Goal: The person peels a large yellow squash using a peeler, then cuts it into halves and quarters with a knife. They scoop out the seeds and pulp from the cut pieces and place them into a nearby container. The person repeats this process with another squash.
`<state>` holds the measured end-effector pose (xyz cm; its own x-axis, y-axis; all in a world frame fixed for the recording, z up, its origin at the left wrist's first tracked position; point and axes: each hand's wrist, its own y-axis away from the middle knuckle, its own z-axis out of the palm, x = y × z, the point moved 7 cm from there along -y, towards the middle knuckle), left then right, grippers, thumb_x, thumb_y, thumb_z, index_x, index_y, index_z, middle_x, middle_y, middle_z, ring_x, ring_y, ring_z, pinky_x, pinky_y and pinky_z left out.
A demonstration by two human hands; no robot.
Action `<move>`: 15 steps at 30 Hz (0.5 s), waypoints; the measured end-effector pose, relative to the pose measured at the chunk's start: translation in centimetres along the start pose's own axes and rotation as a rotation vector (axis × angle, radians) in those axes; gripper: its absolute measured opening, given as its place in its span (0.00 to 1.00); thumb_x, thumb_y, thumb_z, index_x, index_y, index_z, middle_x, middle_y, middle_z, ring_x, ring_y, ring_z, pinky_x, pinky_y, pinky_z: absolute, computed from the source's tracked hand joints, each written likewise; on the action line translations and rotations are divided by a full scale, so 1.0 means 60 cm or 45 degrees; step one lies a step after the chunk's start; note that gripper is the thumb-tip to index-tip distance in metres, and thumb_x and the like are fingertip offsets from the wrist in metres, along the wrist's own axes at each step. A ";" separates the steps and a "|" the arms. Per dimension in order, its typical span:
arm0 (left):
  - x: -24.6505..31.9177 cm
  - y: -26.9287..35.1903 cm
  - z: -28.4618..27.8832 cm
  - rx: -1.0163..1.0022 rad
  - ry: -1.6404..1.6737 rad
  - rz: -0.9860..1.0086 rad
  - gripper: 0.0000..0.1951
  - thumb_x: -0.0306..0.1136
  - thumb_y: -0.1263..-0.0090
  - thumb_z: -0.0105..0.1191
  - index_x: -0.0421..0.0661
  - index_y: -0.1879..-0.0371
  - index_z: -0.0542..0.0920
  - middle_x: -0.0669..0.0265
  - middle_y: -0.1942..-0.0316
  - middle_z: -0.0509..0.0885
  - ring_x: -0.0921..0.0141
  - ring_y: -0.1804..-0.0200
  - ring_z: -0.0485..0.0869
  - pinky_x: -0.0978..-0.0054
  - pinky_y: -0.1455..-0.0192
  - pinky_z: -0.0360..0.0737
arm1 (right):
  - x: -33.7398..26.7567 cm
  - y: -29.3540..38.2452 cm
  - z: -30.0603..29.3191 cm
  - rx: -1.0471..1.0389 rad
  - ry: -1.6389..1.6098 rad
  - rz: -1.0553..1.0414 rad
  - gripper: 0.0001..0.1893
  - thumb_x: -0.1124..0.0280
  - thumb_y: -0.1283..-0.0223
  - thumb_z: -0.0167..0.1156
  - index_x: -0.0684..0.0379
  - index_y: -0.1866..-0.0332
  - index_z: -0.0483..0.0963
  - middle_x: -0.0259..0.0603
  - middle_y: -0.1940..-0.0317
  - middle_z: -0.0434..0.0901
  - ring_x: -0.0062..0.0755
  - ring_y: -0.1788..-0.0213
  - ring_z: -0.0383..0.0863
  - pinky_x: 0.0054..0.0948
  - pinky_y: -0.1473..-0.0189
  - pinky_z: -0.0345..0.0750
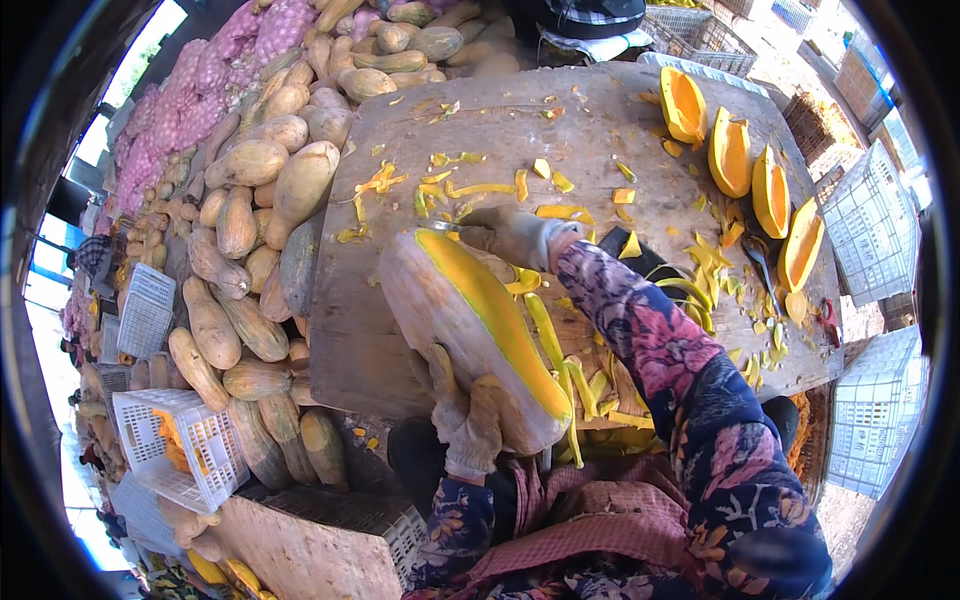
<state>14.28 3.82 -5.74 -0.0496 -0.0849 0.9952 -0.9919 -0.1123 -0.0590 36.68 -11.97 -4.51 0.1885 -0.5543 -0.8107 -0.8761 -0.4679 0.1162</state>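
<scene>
A big pale pumpkin (pixel 442 330) lies tilted at the near edge of the wooden table (pixel 345 322), with one long strip of its skin off and yellow flesh bare. My left hand (pixel 469 412), in a soiled glove, grips its lower end. At its upper end is my right hand (pixel 517 234), also gloved, closed around a tool whose metal tip (pixel 442 225) shows at the pumpkin's top; the handle is hidden. Long peel strips (pixel 547 330) lie beside the pumpkin. Hollowed pumpkin halves (pixel 727 154) stand in a row along the right side, near a metal spoon (pixel 761 266).
Whole pumpkins (pixel 255 161) are heaped left of the table, before pink net sacks (pixel 187 105). A white plastic crate (pixel 180 442) with orange pieces stands at lower left. More crates (pixel 874 225) are at the right. A red-handled tool (pixel 829 322) lies on the table's right edge.
</scene>
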 end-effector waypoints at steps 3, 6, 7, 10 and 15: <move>0.001 -0.004 -0.004 0.043 0.022 0.039 0.50 0.56 0.24 0.61 0.47 0.13 0.48 0.56 0.11 0.40 0.59 0.14 0.49 0.59 0.14 0.53 | 0.010 -0.008 0.046 0.011 -0.197 -0.034 0.29 0.50 0.19 0.55 0.66 0.30 0.75 0.56 0.38 0.84 0.46 0.36 0.83 0.38 0.31 0.76; -0.007 0.001 -0.007 0.061 0.026 0.004 0.49 0.53 0.24 0.62 0.47 0.13 0.48 0.57 0.11 0.40 0.58 0.16 0.53 0.59 0.16 0.58 | 0.017 0.110 0.057 0.156 -0.376 -0.163 0.25 0.56 0.18 0.55 0.63 0.28 0.74 0.52 0.43 0.86 0.37 0.41 0.84 0.34 0.36 0.79; -0.024 0.006 -0.015 0.045 0.028 -0.029 0.47 0.50 0.23 0.62 0.47 0.13 0.49 0.57 0.12 0.39 0.58 0.17 0.58 0.59 0.19 0.63 | 0.008 0.173 0.066 0.086 -0.658 -0.093 0.24 0.59 0.16 0.53 0.62 0.26 0.72 0.51 0.44 0.86 0.29 0.41 0.83 0.31 0.37 0.79; -0.032 0.004 -0.017 0.033 0.086 0.007 0.46 0.45 0.23 0.63 0.48 0.13 0.50 0.57 0.12 0.37 0.57 0.19 0.61 0.59 0.21 0.68 | -0.015 0.386 0.094 -0.113 -0.478 0.005 0.26 0.59 0.15 0.51 0.60 0.21 0.68 0.47 0.43 0.85 0.26 0.41 0.81 0.30 0.35 0.77; -0.021 0.008 -0.005 0.071 0.156 -0.082 0.52 0.53 0.26 0.66 0.46 0.13 0.48 0.58 0.11 0.39 0.59 0.14 0.48 0.59 0.14 0.52 | -0.007 0.563 0.122 -0.140 -0.927 0.287 0.29 0.55 0.17 0.55 0.61 0.21 0.67 0.45 0.35 0.82 0.30 0.34 0.79 0.32 0.29 0.72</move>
<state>13.85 4.18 -6.99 -0.0031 0.0457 0.9990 -0.9856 -0.1689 0.0047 3.75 -22.54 -4.45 -0.3624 -0.0692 -0.9295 -0.8024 -0.4842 0.3489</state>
